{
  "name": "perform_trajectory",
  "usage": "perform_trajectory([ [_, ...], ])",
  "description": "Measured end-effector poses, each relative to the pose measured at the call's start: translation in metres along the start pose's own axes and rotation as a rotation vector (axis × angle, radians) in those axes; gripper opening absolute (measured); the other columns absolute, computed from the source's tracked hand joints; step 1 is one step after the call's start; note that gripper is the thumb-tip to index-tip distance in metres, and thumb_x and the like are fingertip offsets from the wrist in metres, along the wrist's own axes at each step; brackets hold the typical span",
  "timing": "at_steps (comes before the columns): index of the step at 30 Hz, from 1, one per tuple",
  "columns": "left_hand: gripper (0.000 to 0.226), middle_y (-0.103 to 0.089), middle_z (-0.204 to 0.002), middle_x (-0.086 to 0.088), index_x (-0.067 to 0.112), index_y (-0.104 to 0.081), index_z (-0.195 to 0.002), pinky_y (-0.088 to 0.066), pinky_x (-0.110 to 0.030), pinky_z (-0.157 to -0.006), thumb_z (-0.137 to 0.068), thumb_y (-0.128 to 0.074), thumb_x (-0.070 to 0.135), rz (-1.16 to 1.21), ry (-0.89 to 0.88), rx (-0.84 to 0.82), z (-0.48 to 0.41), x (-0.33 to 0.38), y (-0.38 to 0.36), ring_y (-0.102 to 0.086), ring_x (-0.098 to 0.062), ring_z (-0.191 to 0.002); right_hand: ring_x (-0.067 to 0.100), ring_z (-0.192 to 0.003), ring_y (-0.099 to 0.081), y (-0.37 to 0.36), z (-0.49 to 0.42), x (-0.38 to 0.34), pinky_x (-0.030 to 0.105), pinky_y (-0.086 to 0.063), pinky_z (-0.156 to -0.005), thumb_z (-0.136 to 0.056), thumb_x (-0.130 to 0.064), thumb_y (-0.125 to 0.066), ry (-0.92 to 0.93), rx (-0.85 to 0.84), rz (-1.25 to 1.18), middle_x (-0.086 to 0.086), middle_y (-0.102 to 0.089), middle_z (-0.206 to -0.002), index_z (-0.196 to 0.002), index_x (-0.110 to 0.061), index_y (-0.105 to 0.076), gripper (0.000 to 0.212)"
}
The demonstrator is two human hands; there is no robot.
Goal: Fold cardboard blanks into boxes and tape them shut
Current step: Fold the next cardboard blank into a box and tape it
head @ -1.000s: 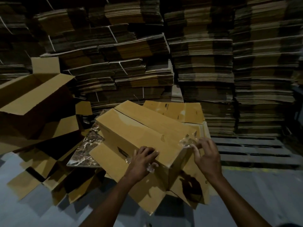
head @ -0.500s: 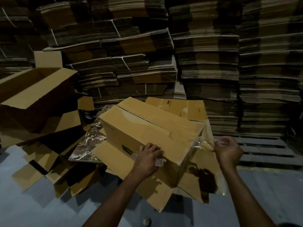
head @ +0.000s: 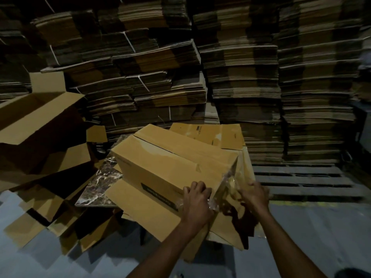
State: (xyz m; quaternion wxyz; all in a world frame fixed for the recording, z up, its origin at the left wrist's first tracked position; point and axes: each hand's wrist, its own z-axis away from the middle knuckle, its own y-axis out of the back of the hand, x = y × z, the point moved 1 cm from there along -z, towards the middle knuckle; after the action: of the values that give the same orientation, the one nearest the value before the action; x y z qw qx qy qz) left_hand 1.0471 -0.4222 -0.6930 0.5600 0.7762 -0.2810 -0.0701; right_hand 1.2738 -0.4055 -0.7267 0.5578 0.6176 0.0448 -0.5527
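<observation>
The box (head: 170, 163) I gripped was plain tan cardboard, with a black printed band (head: 158, 195) on its near side and clear, glossy tape (head: 227, 180) at its right end. Left of it I noted a slab (head: 100, 183), dark brown marbled with white veins. The floor (head: 321, 227) was blue-grey, with a faint yellow line (head: 301, 203) at right. The far stacks (head: 241, 77) were banded light and dark brown, crossed by white straps (head: 128, 42).

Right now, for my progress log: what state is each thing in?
Near box: flaps folded shut, clear tape along the seam.
Left hand: fingers curled over its near edge.
Right hand: blurred, at the tape end.
Open box: top open, flaps up.
Blanks: flat, stacked.
</observation>
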Motion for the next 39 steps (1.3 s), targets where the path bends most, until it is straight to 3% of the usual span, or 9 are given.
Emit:
perform_trajectory([
  [2,0.051,-0.058,-0.098,0.005,0.026,-0.075,-0.102,-0.034,-0.035,-0.076,-0.088,-0.041,0.061,0.066,0.065,0.049,-0.003,0.002,-0.002,-0.049,-0.017,-0.096,0.039,-0.124,-0.044,0.002,0.004,0.016,0.051,-0.049,-0.097,-0.086,-0.021,-0.073,0.123,0.147,-0.027,0.017,-0.049,-0.135,-0.124,-0.019,-0.059,0.041],
  [5,0.035,-0.062,-0.094,0.006,0.027,-0.077,-0.096,-0.035,-0.033,-0.074,-0.090,-0.053,0.051,0.165,0.157,0.054,-0.007,0.003,-0.004,-0.049,-0.014,-0.092,0.031,-0.124,-0.050,0.012,0.022,0.004,0.044,-0.043,-0.100,-0.092,-0.010,-0.067,0.582,0.312,-0.030,0.009,-0.058,-0.129,-0.120,-0.016,-0.063,0.029],
  [8,0.013,-0.067,-0.096,0.001,0.021,-0.077,-0.092,-0.048,-0.034,-0.074,-0.088,-0.072,0.031,0.257,0.273,-0.039,-0.015,-0.001,0.003,-0.058,-0.016,-0.089,0.018,-0.127,-0.048,0.010,0.035,-0.032,0.037,-0.037,-0.109,-0.091,-0.008,-0.067,1.189,0.009,0.187,0.000,-0.060,-0.132,-0.125,-0.018,-0.064,0.036],
  [10,0.009,-0.069,-0.090,-0.001,0.014,-0.075,-0.084,-0.054,-0.030,-0.068,-0.086,-0.077,0.023,0.413,0.362,-0.073,-0.021,-0.007,0.010,-0.064,-0.016,-0.081,0.014,-0.125,-0.046,0.004,0.036,-0.050,0.033,-0.035,-0.107,-0.093,-0.014,-0.060,1.346,-0.287,0.387,-0.004,-0.057,-0.130,-0.128,-0.022,-0.063,0.036],
  [13,0.010,-0.061,-0.089,0.003,0.015,-0.073,-0.084,-0.046,-0.024,-0.063,-0.093,-0.069,0.017,0.454,0.359,0.028,-0.017,-0.029,0.015,-0.062,-0.015,-0.081,0.009,-0.114,-0.043,-0.001,0.032,-0.064,0.029,-0.039,-0.095,-0.096,-0.017,-0.062,1.339,-0.494,0.523,-0.008,-0.052,-0.122,-0.127,-0.026,-0.064,0.033],
  [21,0.023,-0.063,-0.123,0.006,0.022,-0.076,-0.115,-0.043,-0.026,-0.083,-0.093,-0.073,0.025,0.411,0.022,0.124,0.024,-0.081,-0.002,-0.049,-0.013,-0.108,-0.001,-0.099,-0.046,0.002,0.030,-0.086,0.023,-0.040,-0.085,-0.091,-0.017,-0.070,1.341,-0.628,0.576,-0.016,-0.056,-0.100,-0.100,-0.026,-0.071,0.013],
  [25,0.017,-0.066,-0.119,0.008,0.026,-0.078,-0.106,-0.050,-0.040,-0.078,-0.090,-0.075,0.030,0.373,0.061,0.222,0.021,-0.077,-0.013,-0.053,-0.014,-0.103,0.007,-0.097,-0.042,0.002,0.042,-0.095,0.028,-0.039,-0.081,-0.091,-0.022,-0.066,1.299,-0.694,0.687,-0.008,-0.054,-0.102,-0.099,-0.026,-0.060,0.010],
  [31,0.009,-0.063,-0.103,0.007,0.023,-0.077,-0.098,-0.044,-0.042,-0.074,-0.089,-0.076,0.023,0.337,0.043,0.262,0.015,-0.081,-0.015,-0.052,-0.019,-0.095,0.017,-0.098,-0.040,-0.010,0.056,-0.092,0.037,-0.038,-0.082,-0.090,-0.018,-0.060,1.328,-0.632,0.780,0.000,-0.051,-0.101,-0.101,-0.021,-0.057,0.012],
  [39,0.008,-0.056,-0.101,0.011,0.025,-0.069,-0.098,-0.034,-0.037,-0.075,-0.093,-0.068,0.031,0.231,-0.028,0.205,0.014,-0.110,-0.005,-0.050,-0.019,-0.098,0.015,-0.101,-0.046,-0.026,0.071,-0.072,0.024,-0.033,-0.083,-0.083,-0.012,-0.072,1.634,-0.337,0.725,-0.004,-0.055,-0.107,-0.101,-0.023,-0.058,0.025],
])
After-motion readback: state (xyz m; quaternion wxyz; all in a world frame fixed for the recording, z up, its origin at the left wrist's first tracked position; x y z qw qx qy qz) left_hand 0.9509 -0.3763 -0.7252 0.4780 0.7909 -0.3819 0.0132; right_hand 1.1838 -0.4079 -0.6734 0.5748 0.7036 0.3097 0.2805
